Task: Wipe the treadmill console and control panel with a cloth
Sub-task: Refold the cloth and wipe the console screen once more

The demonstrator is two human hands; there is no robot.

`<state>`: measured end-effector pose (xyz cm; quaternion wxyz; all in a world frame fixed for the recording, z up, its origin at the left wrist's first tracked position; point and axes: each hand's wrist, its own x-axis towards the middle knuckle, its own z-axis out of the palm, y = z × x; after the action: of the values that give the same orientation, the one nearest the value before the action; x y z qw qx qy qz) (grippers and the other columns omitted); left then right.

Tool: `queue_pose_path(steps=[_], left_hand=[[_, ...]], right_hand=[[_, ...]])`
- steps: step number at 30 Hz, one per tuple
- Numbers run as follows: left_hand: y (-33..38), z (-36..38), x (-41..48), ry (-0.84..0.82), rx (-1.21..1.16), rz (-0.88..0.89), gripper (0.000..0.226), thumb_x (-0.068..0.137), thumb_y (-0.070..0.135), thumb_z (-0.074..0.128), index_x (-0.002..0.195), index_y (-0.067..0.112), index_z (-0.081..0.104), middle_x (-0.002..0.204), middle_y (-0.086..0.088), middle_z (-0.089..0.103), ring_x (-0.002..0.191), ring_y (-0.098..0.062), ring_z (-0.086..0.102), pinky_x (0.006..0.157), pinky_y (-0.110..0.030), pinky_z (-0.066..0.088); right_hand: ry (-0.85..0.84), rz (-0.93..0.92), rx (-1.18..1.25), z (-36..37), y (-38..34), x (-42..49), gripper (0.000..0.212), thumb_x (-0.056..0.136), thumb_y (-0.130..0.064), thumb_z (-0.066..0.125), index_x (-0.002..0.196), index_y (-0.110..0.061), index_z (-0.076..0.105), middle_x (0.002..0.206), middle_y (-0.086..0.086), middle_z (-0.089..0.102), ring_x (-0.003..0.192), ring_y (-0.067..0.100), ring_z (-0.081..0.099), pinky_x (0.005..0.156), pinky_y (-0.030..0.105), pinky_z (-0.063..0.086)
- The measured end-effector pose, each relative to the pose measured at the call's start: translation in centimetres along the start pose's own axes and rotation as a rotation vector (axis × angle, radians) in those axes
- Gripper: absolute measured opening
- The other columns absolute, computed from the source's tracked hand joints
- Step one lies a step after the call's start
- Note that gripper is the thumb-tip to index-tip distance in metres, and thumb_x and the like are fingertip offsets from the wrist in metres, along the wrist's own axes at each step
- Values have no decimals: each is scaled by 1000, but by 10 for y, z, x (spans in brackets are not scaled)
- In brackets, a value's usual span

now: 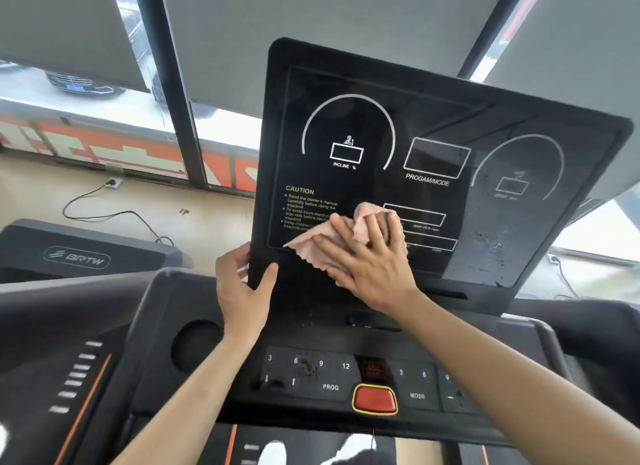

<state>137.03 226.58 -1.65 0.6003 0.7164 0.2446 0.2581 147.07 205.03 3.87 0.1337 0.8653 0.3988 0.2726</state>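
The black treadmill console (433, 125) stands tilted in front of me, with white dial markings and a CAUTION text. A pink cloth (311, 244) lies flat against its lower middle, and my right hand (367, 260) presses on it with fingers spread. My left hand (242, 288) grips the console's lower left edge, thumb on the front. The right part of the screen looks dusty and smeared. Below lies the control panel (332, 378) with numbered keys, PROG and MODE buttons and a red stop button (374, 399).
A round cup holder (195, 343) sits left of the control panel. Another treadmill (79, 253) stands to the left. A cable runs across the floor to a socket (114, 183). Windows with grey blinds are behind the console.
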Motion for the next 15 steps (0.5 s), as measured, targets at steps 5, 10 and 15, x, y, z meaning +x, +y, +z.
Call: queue_pose_path(steps=[5,10,15], left_hand=[[-1,2,-2,9,34,23,46,88,15,78,129,17,59,125,-1,59,112,-18,63,98,-33,54],[5,3,-8,30,102,37,42,90,19,76,128,20,58,122,4,57,110,-16,61,96,-38,56],[6,2,-8,27,127,54,42,90,17,75,127,20,58,122,6,55,110,-16,61,98,-44,57]], right_hand=[[105,119,-39,-16,33,29,58,103,-63,37,157,-45,27,167,-7,20,146,41,23,124,62,3],[177,318,-74,-48,77,66,65,102,-70,29,159,-41,22,167,1,26,149,49,26,121,68,12],[156,503,-11,-76,114,86,71,99,-75,20,161,-39,15,170,5,16,154,48,13,121,70,8]])
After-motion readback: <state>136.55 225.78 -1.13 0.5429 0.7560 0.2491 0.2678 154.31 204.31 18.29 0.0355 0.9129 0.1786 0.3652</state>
